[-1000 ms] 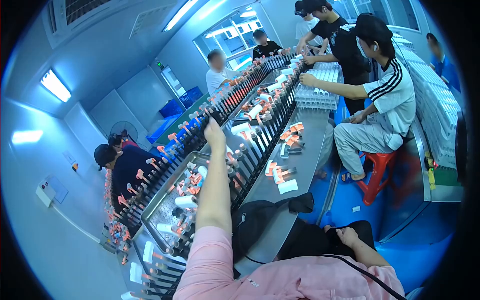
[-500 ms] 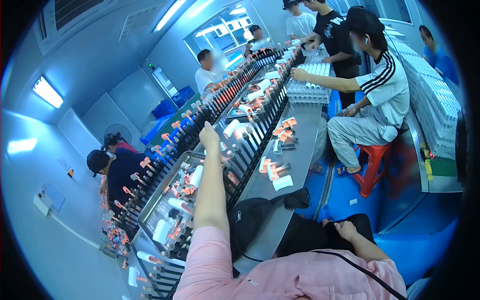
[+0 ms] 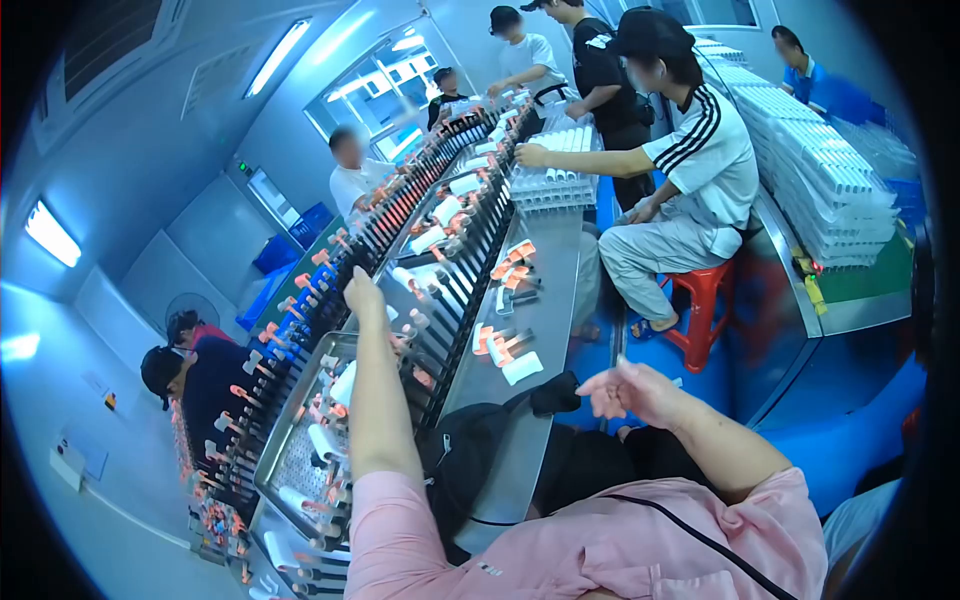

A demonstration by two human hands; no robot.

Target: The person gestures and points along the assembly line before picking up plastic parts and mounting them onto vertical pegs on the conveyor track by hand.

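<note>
My left hand (image 3: 362, 297) reaches across the line to the far row of black upright holders (image 3: 425, 165), several of which carry small orange-and-white parts. Its fingers are drawn together; what they hold, if anything, is too small to make out. Below my left forearm lies a perforated metal tray (image 3: 268, 462) with a jumble of white and orange pieces. My right hand (image 3: 635, 395) is raised above my lap, fingers apart, holding nothing. Nearest to it are a black bag (image 3: 465, 440) and a white piece (image 3: 522, 368) at the steel table's edge.
Several loose orange-and-white parts (image 3: 515, 265) lie on the steel table (image 3: 470, 390). A co-worker on a red stool (image 3: 698, 315) reaches to stacked clear trays (image 3: 553, 190). Taller tray stacks (image 3: 840, 215) stand at right. Other people sit and stand along the line.
My right hand has risen from my lap, and its fingers have spread. My left arm still reaches over the line. The view has turned, so the scene sits further left.
</note>
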